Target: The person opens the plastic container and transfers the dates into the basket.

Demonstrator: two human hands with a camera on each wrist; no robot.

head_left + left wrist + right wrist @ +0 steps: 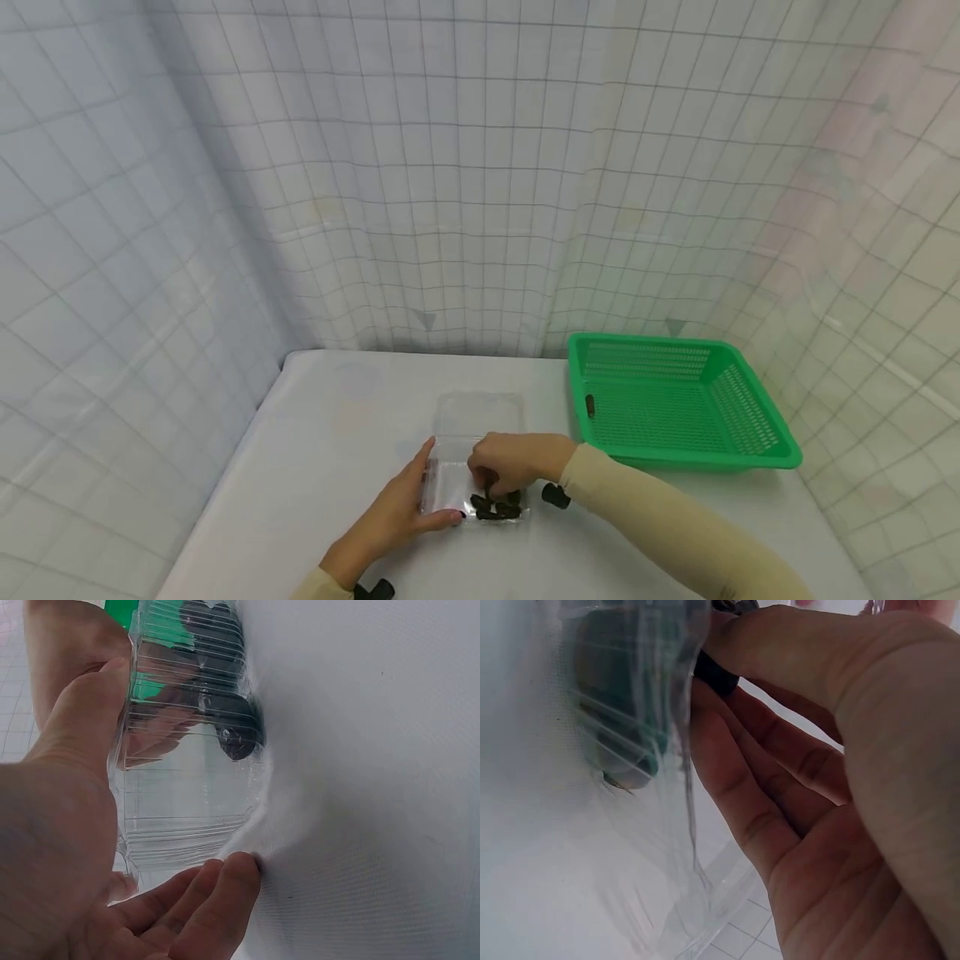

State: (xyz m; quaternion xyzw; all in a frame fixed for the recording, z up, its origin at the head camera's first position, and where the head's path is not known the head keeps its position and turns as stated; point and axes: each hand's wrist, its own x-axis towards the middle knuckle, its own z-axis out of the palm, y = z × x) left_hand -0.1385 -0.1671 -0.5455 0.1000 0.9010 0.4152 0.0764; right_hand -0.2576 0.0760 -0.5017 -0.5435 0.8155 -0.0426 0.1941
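A clear plastic box [448, 486] lies on the white table, its hinged lid [478, 414] folded back away from me. My left hand [397, 510] holds the box at its near left corner, thumb on the front edge and fingers along the left side. Several dark, oblong, shiny pieces [495, 512] lie in the box's near right part. Reaching into the box from the right, my right hand [517, 460] pinches one dark piece [718, 673] between thumb and fingers. Most of that piece is hidden by the hand. Their exact kind is unclear.
To the right at the back stands a green plastic basket [690, 461] with slotted walls. One brown oblong piece [590, 406] lies inside it by the left wall. White cloth sheets with a grid pattern [450, 167] hang around the table [322, 433].
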